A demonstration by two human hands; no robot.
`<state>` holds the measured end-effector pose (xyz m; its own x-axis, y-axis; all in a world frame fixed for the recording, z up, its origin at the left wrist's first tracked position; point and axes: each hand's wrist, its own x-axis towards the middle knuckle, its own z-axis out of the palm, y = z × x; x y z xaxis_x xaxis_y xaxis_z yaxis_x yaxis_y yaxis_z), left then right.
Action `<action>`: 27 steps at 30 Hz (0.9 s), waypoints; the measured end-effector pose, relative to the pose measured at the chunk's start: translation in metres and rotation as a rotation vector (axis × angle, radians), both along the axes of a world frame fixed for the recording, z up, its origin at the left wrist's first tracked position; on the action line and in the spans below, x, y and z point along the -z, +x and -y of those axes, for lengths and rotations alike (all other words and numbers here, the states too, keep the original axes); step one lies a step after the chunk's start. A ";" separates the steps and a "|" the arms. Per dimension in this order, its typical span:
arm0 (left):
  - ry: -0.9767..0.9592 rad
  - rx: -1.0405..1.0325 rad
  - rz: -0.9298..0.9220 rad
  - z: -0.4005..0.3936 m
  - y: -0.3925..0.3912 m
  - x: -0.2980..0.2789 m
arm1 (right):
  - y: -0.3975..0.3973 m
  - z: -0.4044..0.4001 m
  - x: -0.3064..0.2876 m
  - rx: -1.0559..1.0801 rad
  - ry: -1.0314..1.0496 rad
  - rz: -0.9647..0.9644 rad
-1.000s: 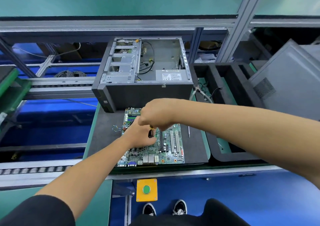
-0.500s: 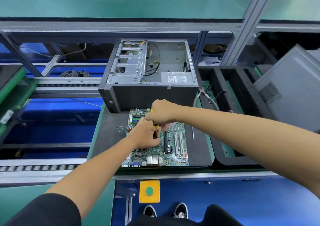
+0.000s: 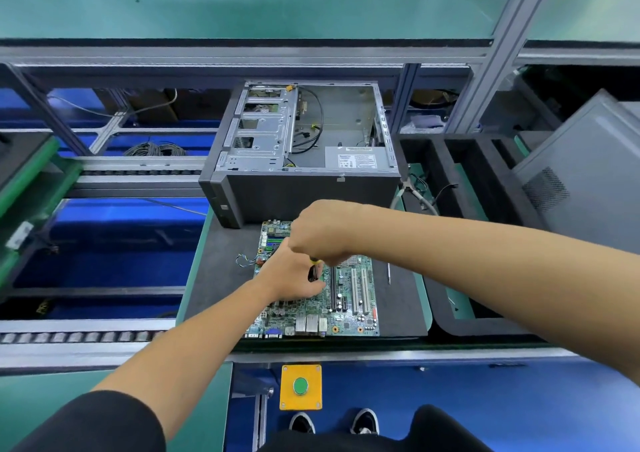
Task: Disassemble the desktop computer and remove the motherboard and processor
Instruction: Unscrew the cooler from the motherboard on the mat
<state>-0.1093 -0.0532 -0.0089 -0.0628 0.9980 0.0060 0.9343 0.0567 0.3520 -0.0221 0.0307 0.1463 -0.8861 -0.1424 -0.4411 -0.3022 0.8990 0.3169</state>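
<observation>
A green motherboard (image 3: 349,308) lies flat on a dark mat (image 3: 221,278) in front of the open, emptied computer case (image 3: 304,160). My right hand (image 3: 322,233) is curled round a screwdriver with a yellow and black handle (image 3: 314,269), held upright over the board's middle. My left hand (image 3: 294,275) rests on the board just below and left of it, fingers by the tool's tip. The processor area is hidden under both hands.
A thin metal tool (image 3: 389,273) lies on the mat right of the board. Black foam trays (image 3: 460,230) stand to the right, a grey side panel (image 3: 585,174) leans beyond them. A yellow box with a green button (image 3: 300,386) sits below the bench edge.
My head has tilted, so the scene sits slightly lower and to the right in view. Both hands stay over the same spot on the motherboard with the screwdriver.
</observation>
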 end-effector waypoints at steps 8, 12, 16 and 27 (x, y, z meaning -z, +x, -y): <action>-0.020 0.003 0.002 -0.002 0.001 -0.002 | 0.003 -0.010 0.004 0.700 -0.683 0.094; -0.003 0.020 -0.008 -0.003 -0.001 -0.004 | 0.001 -0.006 0.009 1.049 -0.894 -0.026; 0.089 0.026 0.006 -0.002 0.001 -0.004 | -0.001 -0.005 0.015 1.307 -1.112 -0.095; 0.030 0.017 -0.063 -0.003 -0.002 -0.001 | -0.004 -0.015 0.007 0.925 -0.724 0.199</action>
<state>-0.1109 -0.0502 -0.0081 -0.0444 0.9982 0.0398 0.9554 0.0308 0.2936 -0.0259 0.0456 0.1398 -0.7086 0.2426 -0.6626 0.5688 0.7521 -0.3330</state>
